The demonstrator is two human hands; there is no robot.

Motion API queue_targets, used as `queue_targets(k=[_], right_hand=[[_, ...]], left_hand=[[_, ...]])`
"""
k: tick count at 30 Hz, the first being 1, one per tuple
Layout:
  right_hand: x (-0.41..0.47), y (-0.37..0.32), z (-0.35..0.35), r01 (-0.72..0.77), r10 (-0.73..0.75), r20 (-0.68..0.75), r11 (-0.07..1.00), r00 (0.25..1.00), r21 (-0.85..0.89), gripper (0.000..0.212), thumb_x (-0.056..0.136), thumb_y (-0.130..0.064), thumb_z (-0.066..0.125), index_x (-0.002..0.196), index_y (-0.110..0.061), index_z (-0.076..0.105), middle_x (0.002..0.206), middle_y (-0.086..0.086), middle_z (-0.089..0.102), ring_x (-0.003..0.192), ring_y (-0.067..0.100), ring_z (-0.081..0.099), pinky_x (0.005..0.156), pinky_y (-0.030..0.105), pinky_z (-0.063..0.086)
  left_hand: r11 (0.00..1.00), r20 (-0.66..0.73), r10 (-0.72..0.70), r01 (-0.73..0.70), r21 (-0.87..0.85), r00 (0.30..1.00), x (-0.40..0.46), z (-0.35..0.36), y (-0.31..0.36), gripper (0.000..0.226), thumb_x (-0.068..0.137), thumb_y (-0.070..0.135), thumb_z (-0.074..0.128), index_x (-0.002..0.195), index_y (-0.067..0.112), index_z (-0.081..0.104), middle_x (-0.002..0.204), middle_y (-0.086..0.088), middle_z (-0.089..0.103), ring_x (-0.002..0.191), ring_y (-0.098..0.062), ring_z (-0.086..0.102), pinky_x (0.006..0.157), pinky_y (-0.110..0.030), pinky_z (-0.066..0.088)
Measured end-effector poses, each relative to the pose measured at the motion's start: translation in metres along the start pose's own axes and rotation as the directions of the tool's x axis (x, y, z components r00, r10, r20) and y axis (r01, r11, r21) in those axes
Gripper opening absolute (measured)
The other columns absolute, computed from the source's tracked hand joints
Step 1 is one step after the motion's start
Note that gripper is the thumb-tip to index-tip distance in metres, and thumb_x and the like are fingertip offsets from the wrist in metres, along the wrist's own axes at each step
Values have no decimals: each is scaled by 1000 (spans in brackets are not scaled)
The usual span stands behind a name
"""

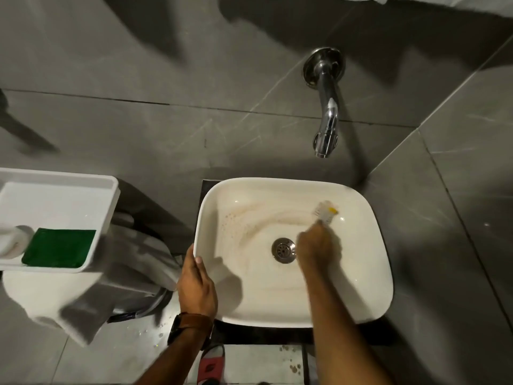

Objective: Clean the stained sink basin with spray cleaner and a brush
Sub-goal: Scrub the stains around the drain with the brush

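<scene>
Right hand [315, 245] clamped on brush [325, 212] at sink [369, 295] back-right wall, left hand [195, 284] gripping the rim; work short firm strokes leftward over the brown stain [244, 218], keep bracing.

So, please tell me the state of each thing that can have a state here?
White ceramic sink basin: brownish stains remain at the back left.
Chrome wall tap: no water running.
White bristle brush: held, blurred.
Right hand: gripping brush.
Left hand: holding basin rim.
Green scouring pad: lying in white tray.
</scene>
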State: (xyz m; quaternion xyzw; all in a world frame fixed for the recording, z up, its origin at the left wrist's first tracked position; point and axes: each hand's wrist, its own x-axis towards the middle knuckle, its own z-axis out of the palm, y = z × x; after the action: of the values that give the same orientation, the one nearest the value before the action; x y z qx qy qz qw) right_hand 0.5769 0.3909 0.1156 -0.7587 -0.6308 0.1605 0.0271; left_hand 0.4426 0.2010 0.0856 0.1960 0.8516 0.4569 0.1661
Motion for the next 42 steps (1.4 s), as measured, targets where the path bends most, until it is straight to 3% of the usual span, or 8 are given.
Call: queue_targets(k=[5,10,14,19,24,28,32,42], right_hand=[[-23,-19,29,86,-91,112,995,990,54,51,100,-10,47,150,-18,47,132,15,67,117,36,65,92,40,53],[-107,-84,41,497,-500,421,859,757,126,45,101,-18,51,145,-20,52,126,13,69,113,35,67,89,44,55],[-103,-20,-14,635,-481,550,763,683,-121,38,92,-17,55,130,-18,61,120,12,71,112,35,68,89,41,54],[-97,79,-66,480,-215,574,799,791,-363,38,93,-18,49,130,-15,58,124,7,70,113,29,67,90,37,52],[-108,22,-33,608,-374,684,784,626,-128,52,84,-23,50,135,-17,57,127,12,69,116,35,66,90,41,53],[-44,-5,-25,570,-441,415,778,796,-265,31,100,-20,45,123,-18,66,125,9,71,116,31,66,93,38,49],[-3,80,-72,320,-184,314,824,931,-467,32,103,-29,40,125,-22,62,130,5,68,120,27,64,99,34,45],[-93,-16,-36,533,-338,749,846,570,-24,39,91,-30,48,122,-12,63,127,17,68,113,37,66,83,40,50]], left_hand=[[1000,8,-10,10,11,1000,2,0,-3,44,105,41,29,143,24,40,120,-9,63,98,-26,64,83,-46,58],[999,19,44,-43,-24,999,0,-1,-1,42,103,48,28,139,30,42,115,-2,64,97,-20,66,77,-38,60],[999,0,48,-48,7,999,2,0,-5,41,103,48,28,138,31,42,113,-8,66,88,-23,63,74,-35,55],[998,-3,53,-53,25,999,3,1,-9,43,102,51,26,138,31,41,110,-8,63,85,-22,59,71,-35,54],[994,-40,108,-108,14,993,4,1,-10,50,100,56,23,136,28,44,106,-7,64,80,-17,56,61,-15,42],[997,-9,80,-80,-10,997,5,3,-16,50,100,60,22,138,34,38,109,-7,62,85,-23,60,69,-31,53],[997,-45,76,-76,2,996,5,4,-16,49,100,58,22,137,31,41,108,-13,64,84,-23,59,67,-31,49],[996,-44,86,-86,13,995,5,3,-12,43,103,48,26,136,27,44,113,-17,66,88,-20,56,74,-34,48]])
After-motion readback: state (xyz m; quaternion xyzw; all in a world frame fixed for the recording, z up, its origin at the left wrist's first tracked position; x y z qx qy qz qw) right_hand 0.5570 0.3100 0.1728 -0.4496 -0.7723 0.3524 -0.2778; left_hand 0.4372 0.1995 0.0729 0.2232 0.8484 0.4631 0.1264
